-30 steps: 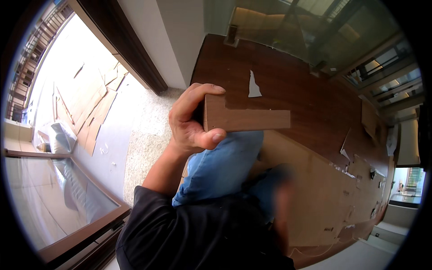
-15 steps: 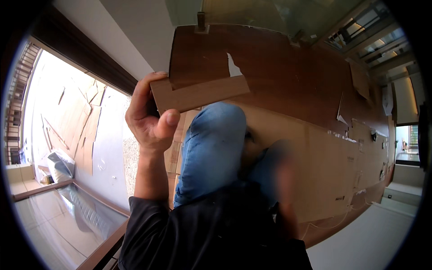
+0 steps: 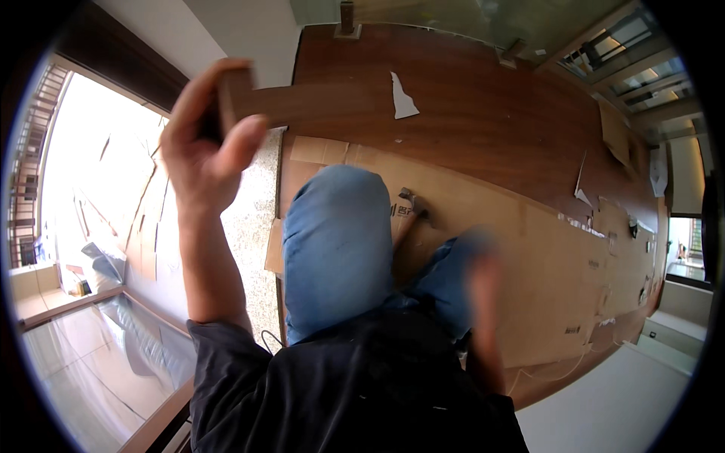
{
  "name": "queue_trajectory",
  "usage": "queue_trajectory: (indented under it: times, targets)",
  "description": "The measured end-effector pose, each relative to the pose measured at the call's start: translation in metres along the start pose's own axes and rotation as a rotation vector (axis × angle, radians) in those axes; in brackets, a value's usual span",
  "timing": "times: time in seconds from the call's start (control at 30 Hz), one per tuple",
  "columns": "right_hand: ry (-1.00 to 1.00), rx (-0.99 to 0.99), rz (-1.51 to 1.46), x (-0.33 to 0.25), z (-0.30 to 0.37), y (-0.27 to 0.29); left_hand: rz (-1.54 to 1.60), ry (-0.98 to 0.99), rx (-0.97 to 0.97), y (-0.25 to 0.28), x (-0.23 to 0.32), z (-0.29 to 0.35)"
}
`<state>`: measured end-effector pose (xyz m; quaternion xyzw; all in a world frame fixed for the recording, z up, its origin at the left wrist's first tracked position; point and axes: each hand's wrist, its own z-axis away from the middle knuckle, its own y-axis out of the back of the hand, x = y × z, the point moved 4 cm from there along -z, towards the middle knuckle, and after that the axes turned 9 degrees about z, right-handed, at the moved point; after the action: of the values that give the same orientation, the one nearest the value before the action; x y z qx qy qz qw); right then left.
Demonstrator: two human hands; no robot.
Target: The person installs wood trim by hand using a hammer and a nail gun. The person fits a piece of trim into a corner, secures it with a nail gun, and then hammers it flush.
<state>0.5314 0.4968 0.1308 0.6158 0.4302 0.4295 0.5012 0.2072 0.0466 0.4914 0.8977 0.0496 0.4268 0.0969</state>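
Note:
My left hand [image 3: 210, 147] is raised at the left, thumb and fingers closed round one end of a notched, L-shaped strip of brown wood flooring [image 3: 321, 104]. The strip reaches to the right over the dark wood floor [image 3: 483, 106] and is slightly blurred, close to that floor in colour. At my right side, by the knee, my right hand [image 3: 483, 275] is smeared by motion and its fingers cannot be made out. Between my knees a claw hammer [image 3: 412, 205] lies on the cardboard sheet [image 3: 521, 257], its handle partly hidden by my left leg.
A torn white scrap [image 3: 402, 98] lies on the wood floor ahead. A speckled stone sill [image 3: 253, 219] runs beside my left arm, with a bright area holding cardboard pieces beyond. Glass panel [image 3: 113, 370] stands at lower left; a white surface [image 3: 604, 392] at lower right.
My left hand has moved up and left with the wood strip. My view has shifted, and the hammer between my knees now shows. The right hand stays blurred near the right knee.

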Motion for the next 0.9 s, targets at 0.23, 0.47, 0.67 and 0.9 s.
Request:
queue_trajectory:
  times: [0.23, 0.47, 0.67, 0.9]
  targets:
    - [0.014, 0.007, -0.165, 0.000, -0.082, 0.009, 0.042, 0.102, -0.734, -0.100, -0.073, -0.010]
    - [-0.084, -0.250, -1.183, -0.107, -0.245, 0.105, 0.367, 0.489, -1.383, -0.197, -0.135, 0.077]
    - [0.067, -1.301, -1.239, -0.229, -0.282, 0.077, 0.556, 0.352, -1.530, -0.247, -0.138, 0.159]
    - [0.319, -1.454, -0.949, -0.304, -0.279, 0.043, 0.635, 0.244, -1.801, -0.282, -0.130, 0.191]
